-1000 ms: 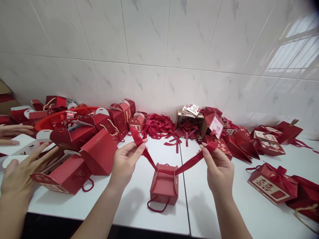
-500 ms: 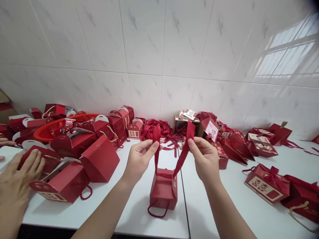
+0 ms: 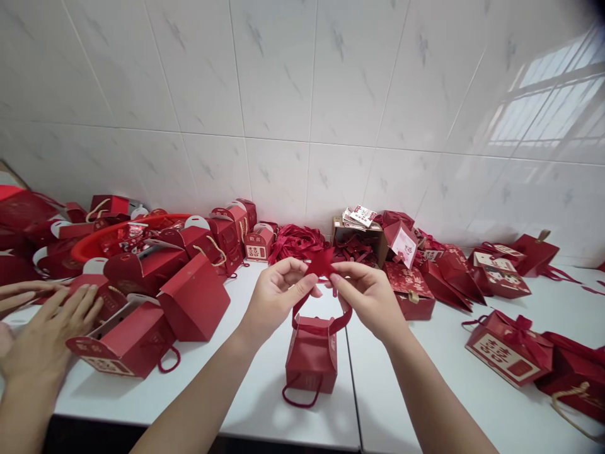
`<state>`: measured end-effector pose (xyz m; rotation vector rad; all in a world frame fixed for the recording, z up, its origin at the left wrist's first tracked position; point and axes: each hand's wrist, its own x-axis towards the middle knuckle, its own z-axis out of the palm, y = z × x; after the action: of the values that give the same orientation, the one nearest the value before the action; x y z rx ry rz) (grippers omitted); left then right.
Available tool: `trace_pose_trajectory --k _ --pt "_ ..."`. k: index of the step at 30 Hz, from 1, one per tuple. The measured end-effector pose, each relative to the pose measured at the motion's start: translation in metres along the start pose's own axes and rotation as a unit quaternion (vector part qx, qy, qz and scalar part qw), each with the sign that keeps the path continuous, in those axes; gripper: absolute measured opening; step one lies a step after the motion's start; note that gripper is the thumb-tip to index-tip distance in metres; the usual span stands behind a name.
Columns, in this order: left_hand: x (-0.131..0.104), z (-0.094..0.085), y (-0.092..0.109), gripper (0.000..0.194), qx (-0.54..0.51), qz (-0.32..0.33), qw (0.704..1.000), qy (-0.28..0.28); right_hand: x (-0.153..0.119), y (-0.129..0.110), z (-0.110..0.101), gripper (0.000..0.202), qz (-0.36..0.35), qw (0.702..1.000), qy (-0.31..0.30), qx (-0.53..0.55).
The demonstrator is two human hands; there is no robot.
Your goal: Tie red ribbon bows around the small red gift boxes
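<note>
A small red gift box (image 3: 311,362) stands on the white table in front of me, a dark red cord handle hanging from its near side. A wide red ribbon (image 3: 321,261) runs up from the box top in a loop, and its two ends cross above it. My left hand (image 3: 280,291) pinches one end between thumb and fingers. My right hand (image 3: 362,291) pinches the other end, close beside the left. Both hands are above the box, not touching it. The exact crossing of the ends is partly hidden by my fingertips.
At left, another person's hand (image 3: 59,328) rests on a red box among several others. Behind are an orange-red basin (image 3: 85,243), a ribbon pile (image 3: 297,244) and a carton (image 3: 380,243) with cards on top. To the right stands a bow-tied box (image 3: 510,350).
My hands have come together, bringing the two upright ribbon ends across each other above the box. At left, the other person's hands have shifted further into view.
</note>
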<state>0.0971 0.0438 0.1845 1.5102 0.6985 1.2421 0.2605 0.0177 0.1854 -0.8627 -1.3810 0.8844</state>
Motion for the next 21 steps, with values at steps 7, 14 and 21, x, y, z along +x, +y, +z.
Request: trace_pose_trajectory --k 7,14,21 --pt "-0.001 -0.004 0.002 0.028 0.006 -0.048 0.997 -0.068 -0.002 0.007 0.004 0.021 -0.04 0.994 -0.102 -0.01" --pt "0.004 -0.016 -0.008 0.026 -0.159 -0.106 0.977 -0.097 0.005 0.015 -0.016 0.019 -0.223 0.944 -0.199 -0.138" --pt "0.004 -0.019 -0.008 0.014 -0.189 -0.129 0.969 -0.098 0.008 0.017 -0.023 0.024 -0.386 0.82 -0.162 -0.39"
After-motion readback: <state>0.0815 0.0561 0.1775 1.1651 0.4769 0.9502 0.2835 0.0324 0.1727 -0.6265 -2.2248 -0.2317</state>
